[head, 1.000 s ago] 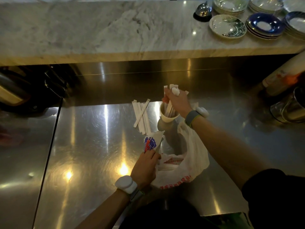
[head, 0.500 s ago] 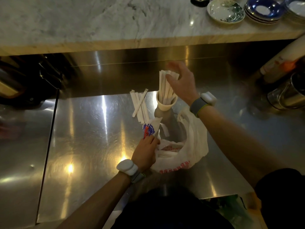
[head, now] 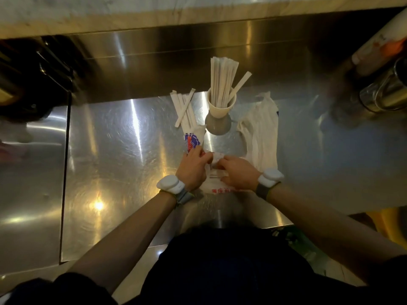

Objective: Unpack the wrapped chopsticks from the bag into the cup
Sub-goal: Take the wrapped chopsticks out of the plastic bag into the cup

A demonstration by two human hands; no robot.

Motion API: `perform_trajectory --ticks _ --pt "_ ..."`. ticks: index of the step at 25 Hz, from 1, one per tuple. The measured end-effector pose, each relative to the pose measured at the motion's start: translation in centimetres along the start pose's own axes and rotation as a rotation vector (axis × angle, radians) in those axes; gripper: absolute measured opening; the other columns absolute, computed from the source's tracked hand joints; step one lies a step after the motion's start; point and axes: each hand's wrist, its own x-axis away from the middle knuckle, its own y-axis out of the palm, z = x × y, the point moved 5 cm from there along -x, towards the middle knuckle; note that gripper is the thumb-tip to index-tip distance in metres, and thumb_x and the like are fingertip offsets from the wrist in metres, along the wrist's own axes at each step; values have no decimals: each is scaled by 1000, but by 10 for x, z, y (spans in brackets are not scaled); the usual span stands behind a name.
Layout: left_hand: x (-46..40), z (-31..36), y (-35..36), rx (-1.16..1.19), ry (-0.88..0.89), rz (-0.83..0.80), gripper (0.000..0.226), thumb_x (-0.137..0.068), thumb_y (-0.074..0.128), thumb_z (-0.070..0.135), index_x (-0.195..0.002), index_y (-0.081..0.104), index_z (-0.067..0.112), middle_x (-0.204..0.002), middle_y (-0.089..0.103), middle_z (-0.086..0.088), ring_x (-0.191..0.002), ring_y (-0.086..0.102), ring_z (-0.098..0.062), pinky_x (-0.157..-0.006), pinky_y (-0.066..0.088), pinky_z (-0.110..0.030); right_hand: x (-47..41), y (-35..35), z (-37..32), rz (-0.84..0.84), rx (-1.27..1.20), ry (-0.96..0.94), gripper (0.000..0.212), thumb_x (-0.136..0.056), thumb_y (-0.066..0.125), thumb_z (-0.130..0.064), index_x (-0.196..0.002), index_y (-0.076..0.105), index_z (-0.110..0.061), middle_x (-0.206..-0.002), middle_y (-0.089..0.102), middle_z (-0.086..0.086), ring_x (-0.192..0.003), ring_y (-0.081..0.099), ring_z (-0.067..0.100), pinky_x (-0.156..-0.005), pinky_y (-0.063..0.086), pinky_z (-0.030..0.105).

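A cream cup (head: 221,108) stands on the steel counter with several paper-wrapped chopsticks (head: 222,79) upright in it. More wrapped chopsticks (head: 184,108) lie flat just left of the cup. A white plastic bag (head: 261,133) with red and blue print lies nearer me, its right part spread flat. My left hand (head: 192,167) grips the bag's left edge by the printed part. My right hand (head: 239,172) pinches the bag's plastic beside it. What is inside the bag is hidden by both hands.
A steel counter (head: 123,161) has a seam on the left. Behind it rises a steel backsplash under a marble ledge (head: 132,12). At the right edge stand a metal pot (head: 387,95) and a white bottle (head: 378,47). Dark equipment sits at far left.
My right hand left the cup and came down to the bag beside my left hand. The chopsticks it held now stand in the cup. The camera tilted downward.
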Motion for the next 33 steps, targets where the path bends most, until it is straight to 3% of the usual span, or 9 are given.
perform_trajectory --ticks 4,9,13,15,21,27,33 --pt "0 -3 9 -21 -18 -10 11 -88 61 13 -94 70 12 -112 53 -11 -102 51 -26 -84 38 -28 2 15 -2 45 159 -10 61 -83 65 -42 -135 43 -17 -135 48 9 -119 50 26 -100 46 41" --pt "0 -6 17 -62 -39 7 30 -88 62 16 -117 66 21 -117 54 -7 -106 50 -24 -93 42 -32 1 27 -11 132 169 -9 57 -88 59 -37 -134 41 -8 -136 50 14 -120 51 30 -102 44 42" --pt "4 -12 20 -94 -90 -1 40 -82 61 43 -112 62 16 -120 53 -7 -107 50 -24 -92 44 -34 1 32 -11 121 215 12 43 -89 57 -31 -124 48 -9 -128 56 13 -114 54 28 -97 47 40" --pt "6 -12 22 -104 -68 -24 49 -75 65 45 -113 58 15 -124 51 -8 -110 49 -25 -93 44 -35 0 32 -11 102 196 30 42 -88 57 -31 -123 48 -10 -128 55 13 -114 53 28 -98 46 39" --pt "4 -13 27 -177 -36 -123 59 -72 71 26 -127 52 16 -142 40 -10 -126 40 -28 -106 38 -39 3 27 -7 134 8 105 33 -90 56 -28 -118 54 -10 -120 62 11 -105 60 24 -95 48 36" --pt "6 -19 26 -146 -57 -148 69 -74 73 30 -135 45 18 -147 34 -9 -132 36 -28 -111 34 -39 9 15 1 199 -221 117 37 -95 52 -36 -120 51 -8 -108 68 13 -93 66 27 -86 54 44" --pt "-1 -14 28 -193 -45 -147 75 -69 77 25 -135 43 17 -147 34 -7 -133 35 -27 -113 34 -39 10 -28 -8 289 -442 45 41 -99 44 -43 -93 66 -9 -84 71 11 -75 66 23 -80 54 44"
